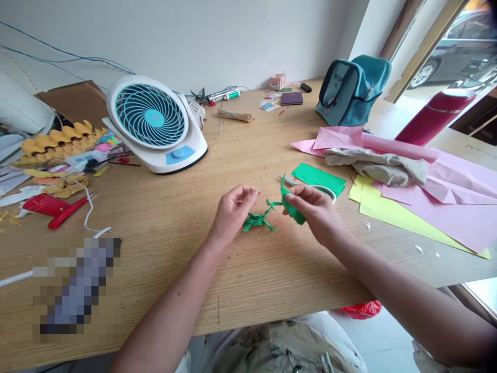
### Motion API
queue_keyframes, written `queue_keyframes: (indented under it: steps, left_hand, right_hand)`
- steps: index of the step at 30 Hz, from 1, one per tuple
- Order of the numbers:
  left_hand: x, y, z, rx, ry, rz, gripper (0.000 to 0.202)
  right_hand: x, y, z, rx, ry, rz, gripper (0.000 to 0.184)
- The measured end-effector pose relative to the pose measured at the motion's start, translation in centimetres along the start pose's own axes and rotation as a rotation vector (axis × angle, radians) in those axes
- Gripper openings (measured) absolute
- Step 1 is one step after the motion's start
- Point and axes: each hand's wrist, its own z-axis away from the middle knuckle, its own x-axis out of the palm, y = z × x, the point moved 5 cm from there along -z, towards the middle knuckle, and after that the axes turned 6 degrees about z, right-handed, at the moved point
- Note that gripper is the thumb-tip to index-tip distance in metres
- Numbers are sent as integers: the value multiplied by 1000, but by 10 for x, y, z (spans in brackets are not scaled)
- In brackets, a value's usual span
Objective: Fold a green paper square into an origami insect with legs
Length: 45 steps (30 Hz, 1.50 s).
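Note:
In my right hand is a piece of folded green paper, pinched between thumb and fingers, with narrow strips sticking out up and to the left. My left hand is closed in a pinch just left of it; whatever its fingertips hold is too small to make out. Below and between the hands lies a green folded-paper figure with thin leg-like strips. White-handled scissors lie partly hidden behind my right hand, beside green paper sheets.
A white and blue fan stands at the back left, near a red clamp-like tool and paper scraps. To the right are pink paper, yellow paper, a grey glove, a red bottle and a teal bag.

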Motion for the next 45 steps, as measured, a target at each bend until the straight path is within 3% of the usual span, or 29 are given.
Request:
queue_keyframes:
  steps: [4, 7, 10, 13, 17, 22, 26, 31, 34, 41, 45]
  left_hand:
    - [-12, -7, -7, 12, -213, -392, 30]
    - [-10, -18, -2, -24, -315, -682, 43]
    - [-4, -23, 5, -15, -315, -944, 44]
    - [3, -23, 8, 44, -319, -1032, 29]
    - [7, -21, 6, 108, -349, -957, 16]
    - [1, -26, 5, 17, -343, -886, 30]
    - [-1, -28, 4, -4, -362, -873, 24]
    - [-3, -17, 0, 88, -293, -835, 18]
    - [-3, -8, -1, 111, -269, -674, 14]
    - [-2, -10, 2, -132, -319, -325, 15]
    - [-1, -9, 4, -201, -315, -190, 20]
  right_hand:
    - [-15, -7, -5, -1, 17, -36, 25]
    - [-15, -6, -4, -2, -23, 4, 24]
    - [-10, -2, -2, -20, -87, 89, 26]
    - [-7, 2, -1, -7, -145, 236, 29]
    - [-10, 1, -1, 10, -195, 460, 31]
    - [-22, 0, -6, 30, -168, 594, 27]
    - [-21, 4, -9, 37, -226, 614, 29]
    - [-22, 3, -10, -21, -207, 686, 26]
    - [-23, -2, -10, -94, -166, 765, 20]
    - [-22, -5, -8, -73, -217, 757, 18]
    - [-18, -5, -6, -70, -249, 721, 18]
